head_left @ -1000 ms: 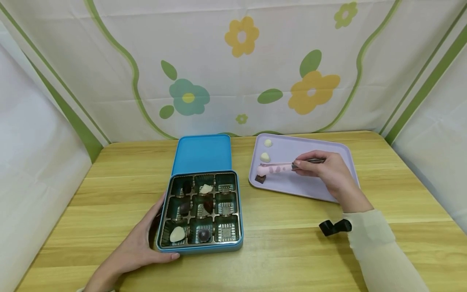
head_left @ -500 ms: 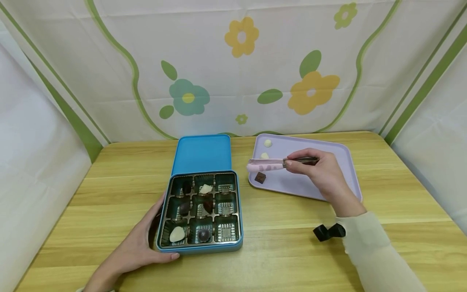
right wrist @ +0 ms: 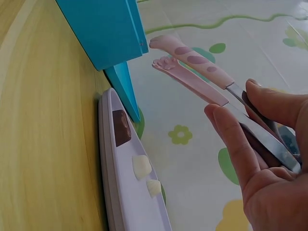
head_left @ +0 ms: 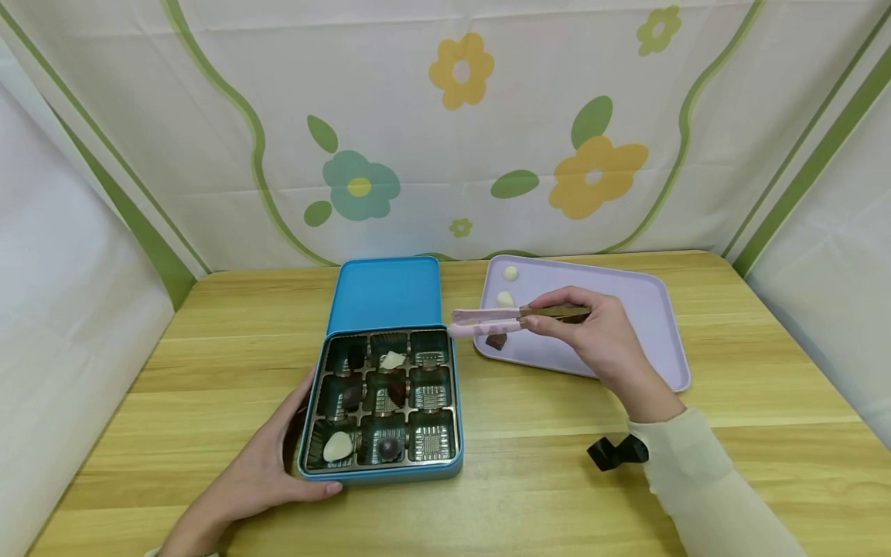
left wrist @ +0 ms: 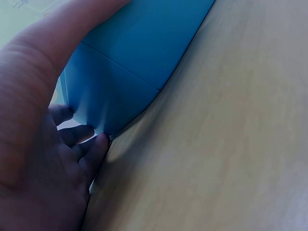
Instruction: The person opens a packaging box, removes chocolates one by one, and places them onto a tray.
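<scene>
My left hand (head_left: pixel 261 464) holds a blue tin box (head_left: pixel 455 456) at its near left corner, the thumb along the front wall and the fingers at the left side. In the box, a divided insert bears several white and dark chocolates, set in its left and middle columns. My right hand (head_left: pixel 592 329) pinches metal tongs (head_left: pixel 487 319) with pink paw-shaped tips. Those tips are apart with nothing between them in the right wrist view, and sit near the box's far right corner. Behind and below the tongs, a dark square chocolate (head_left: pixel 496 341) lies on the lilac tray (head_left: pixel 640 290).
Two white chocolates (head_left: pixel 511 273) lie near the tray's left edge, one partly hidden by the tongs. The blue lid (head_left: pixel 388 294) lies behind the box. Wood tabletop (head_left: pixel 529 480) spreads around them, with a flowered cloth (head_left: pixel 418 116) behind.
My right hand has moved left with the tongs, away from the dark square chocolate and toward the box. The chocolate stays on the tray. My left hand and the box have not moved.
</scene>
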`<act>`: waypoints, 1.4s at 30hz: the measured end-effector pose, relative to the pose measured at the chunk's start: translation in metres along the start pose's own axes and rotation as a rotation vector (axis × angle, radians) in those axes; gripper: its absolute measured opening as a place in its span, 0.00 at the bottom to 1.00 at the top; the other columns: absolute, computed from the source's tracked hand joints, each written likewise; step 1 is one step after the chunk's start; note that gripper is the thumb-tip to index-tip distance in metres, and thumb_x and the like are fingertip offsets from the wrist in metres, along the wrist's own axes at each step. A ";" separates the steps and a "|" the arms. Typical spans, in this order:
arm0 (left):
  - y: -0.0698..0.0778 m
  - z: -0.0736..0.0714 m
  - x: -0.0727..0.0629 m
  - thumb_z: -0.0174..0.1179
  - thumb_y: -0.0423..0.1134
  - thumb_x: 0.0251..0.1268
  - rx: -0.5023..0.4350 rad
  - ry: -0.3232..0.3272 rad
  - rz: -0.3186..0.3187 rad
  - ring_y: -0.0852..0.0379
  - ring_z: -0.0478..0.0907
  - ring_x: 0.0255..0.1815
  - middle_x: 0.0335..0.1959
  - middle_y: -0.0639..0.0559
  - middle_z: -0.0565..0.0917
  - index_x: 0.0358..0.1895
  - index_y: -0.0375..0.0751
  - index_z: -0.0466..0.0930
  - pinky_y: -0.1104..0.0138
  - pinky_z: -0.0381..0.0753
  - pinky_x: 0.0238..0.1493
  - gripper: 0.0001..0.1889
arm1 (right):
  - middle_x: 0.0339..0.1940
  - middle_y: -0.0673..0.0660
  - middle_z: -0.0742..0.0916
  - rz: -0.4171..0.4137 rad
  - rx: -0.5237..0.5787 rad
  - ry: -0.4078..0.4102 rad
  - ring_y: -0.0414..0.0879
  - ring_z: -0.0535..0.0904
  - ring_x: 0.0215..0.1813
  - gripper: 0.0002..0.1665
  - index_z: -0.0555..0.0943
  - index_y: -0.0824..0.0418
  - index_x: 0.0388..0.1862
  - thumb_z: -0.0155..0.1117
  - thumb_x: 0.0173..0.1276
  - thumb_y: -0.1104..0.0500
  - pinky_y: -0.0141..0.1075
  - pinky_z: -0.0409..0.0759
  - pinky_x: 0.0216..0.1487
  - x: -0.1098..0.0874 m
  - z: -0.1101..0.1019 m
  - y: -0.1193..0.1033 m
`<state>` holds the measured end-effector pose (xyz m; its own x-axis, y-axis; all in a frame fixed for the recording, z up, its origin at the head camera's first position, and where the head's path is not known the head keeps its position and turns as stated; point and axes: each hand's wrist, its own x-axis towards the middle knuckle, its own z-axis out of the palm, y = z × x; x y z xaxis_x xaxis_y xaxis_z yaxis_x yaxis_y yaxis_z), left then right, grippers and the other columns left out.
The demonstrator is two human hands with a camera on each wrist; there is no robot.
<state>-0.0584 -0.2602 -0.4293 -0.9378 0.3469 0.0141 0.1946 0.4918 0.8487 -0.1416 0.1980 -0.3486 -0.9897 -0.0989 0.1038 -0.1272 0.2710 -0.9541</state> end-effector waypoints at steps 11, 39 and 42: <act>0.000 0.000 0.000 0.90 0.42 0.44 -0.028 -0.012 0.009 0.34 0.50 0.85 0.91 0.45 0.49 0.90 0.63 0.35 0.90 0.52 0.68 0.77 | 0.44 0.44 0.94 -0.019 -0.014 -0.001 0.41 0.90 0.46 0.17 0.91 0.62 0.50 0.82 0.66 0.57 0.32 0.86 0.44 0.000 0.015 -0.007; 0.000 0.001 -0.001 0.90 0.43 0.43 -0.002 0.002 0.008 0.50 0.53 0.85 0.90 0.44 0.51 0.90 0.67 0.37 0.90 0.53 0.67 0.77 | 0.42 0.48 0.95 -0.141 -0.125 -0.084 0.46 0.91 0.44 0.08 0.92 0.50 0.43 0.82 0.66 0.57 0.37 0.89 0.43 0.008 0.074 -0.032; 0.001 0.000 0.000 0.90 0.43 0.43 -0.009 0.001 0.005 0.45 0.53 0.85 0.90 0.44 0.51 0.90 0.67 0.37 0.90 0.53 0.67 0.77 | 0.42 0.49 0.94 -0.144 -0.137 -0.104 0.44 0.91 0.40 0.08 0.93 0.51 0.43 0.82 0.66 0.57 0.36 0.89 0.41 0.010 0.073 -0.032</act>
<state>-0.0579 -0.2597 -0.4290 -0.9372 0.3482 0.0192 0.1968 0.4826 0.8534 -0.1421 0.1182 -0.3376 -0.9494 -0.2421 0.2001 -0.2816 0.3735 -0.8839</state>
